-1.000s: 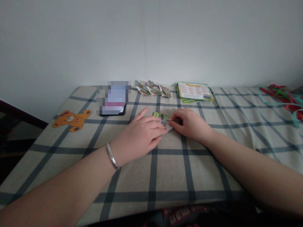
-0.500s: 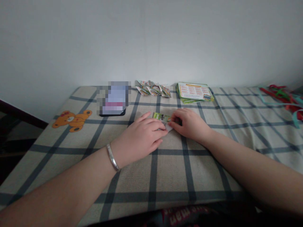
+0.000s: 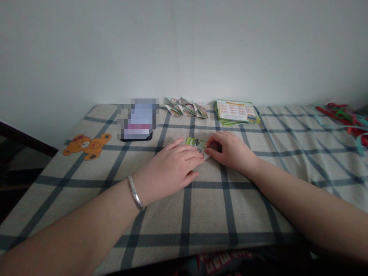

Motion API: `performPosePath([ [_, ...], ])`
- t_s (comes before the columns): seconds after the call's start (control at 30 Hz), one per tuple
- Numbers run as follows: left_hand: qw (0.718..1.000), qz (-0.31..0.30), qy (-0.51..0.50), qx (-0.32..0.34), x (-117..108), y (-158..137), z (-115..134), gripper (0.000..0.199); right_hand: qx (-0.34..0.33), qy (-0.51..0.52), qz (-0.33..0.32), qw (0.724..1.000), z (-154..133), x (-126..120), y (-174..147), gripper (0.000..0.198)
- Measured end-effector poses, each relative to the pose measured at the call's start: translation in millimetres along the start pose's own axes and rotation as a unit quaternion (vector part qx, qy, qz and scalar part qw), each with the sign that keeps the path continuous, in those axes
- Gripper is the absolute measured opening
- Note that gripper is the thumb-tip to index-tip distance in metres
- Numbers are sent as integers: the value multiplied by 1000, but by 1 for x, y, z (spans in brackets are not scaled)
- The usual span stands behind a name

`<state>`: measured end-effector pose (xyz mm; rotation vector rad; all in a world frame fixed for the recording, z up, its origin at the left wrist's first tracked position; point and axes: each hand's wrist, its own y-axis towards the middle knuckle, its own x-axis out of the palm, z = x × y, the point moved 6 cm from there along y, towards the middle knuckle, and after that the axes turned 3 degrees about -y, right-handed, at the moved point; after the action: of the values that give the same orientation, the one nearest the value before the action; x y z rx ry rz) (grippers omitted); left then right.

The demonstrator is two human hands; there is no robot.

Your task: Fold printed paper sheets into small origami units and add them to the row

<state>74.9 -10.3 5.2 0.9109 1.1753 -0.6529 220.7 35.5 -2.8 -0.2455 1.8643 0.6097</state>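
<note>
**Paper slip pinned under both hands at mid-desk**

Paper slip [image 3: 198,145], small and printed in green, lies flat on the checked desk [image 3: 207,214], caught between the two hands. The left hand [image 3: 169,168], with a bracelet [image 3: 135,191] on its wrist, lies palm down with fingers together, the fingertips pressing the slip's near left edge. The right hand [image 3: 230,151] is curled, its fingertips pinched on the slip's right end; how much paper lies under it is hidden.

As a judgement, the slip is light and small, so uneven pressure from either hand could let it skid on the cloth, and a crease could then land crooked. The cloth itself looks soft, so it may bunch under the fingers and spoil a sharp edge. A hard pinch from the right hand could tear or crumple the corner.

Going from left to right: a bear picture [image 3: 86,145] is printed on the cloth well to the left of the left hand. A phone [image 3: 137,128] lies beyond that hand, near the wall. A row of folded paper pieces [image 3: 186,108] sits straight beyond the slip, and a stack of printed sheets [image 3: 235,112] lies beyond the right hand. Coloured ribbons [image 3: 345,115] trail far to the right of it. Nothing stands between the hands and the slip; the folded pieces and the stack are well apart from it.
</note>
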Motion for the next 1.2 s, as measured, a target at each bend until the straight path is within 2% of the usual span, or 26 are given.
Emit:
performPosePath([
  [0.13, 1000, -20, 4, -24, 2, 0, 1, 32, -24, 19, -9, 999, -1, -5, 0, 5],
  [0.27, 999, -34, 15, -37, 3, 0, 3, 32, -88, 17, -38, 995, -9, -13, -6, 13],
  [0.37, 999, -30, 21, -33, 2, 0, 5, 32, -129, -6, -51, 990, -14, -18, -12, 16],
  [0.57, 999, -14, 36, -23, 0, 0, 5, 30, -173, -59, -27, 983, -19, -23, -17, 19],
  [0.77, 999, 2, 48, -11, -1, -1, 7, 29, -242, -55, -82, 965, -30, -21, -18, 22],
  [0.93, 999, 0, 48, -11, 0, -1, 7, 28, -225, -51, -89, 969, -33, -18, -18, 20],
  [1.2, 999, -5, 51, -12, 0, 0, 7, 24, -193, -107, -84, 972, -34, -18, -19, 16],
])
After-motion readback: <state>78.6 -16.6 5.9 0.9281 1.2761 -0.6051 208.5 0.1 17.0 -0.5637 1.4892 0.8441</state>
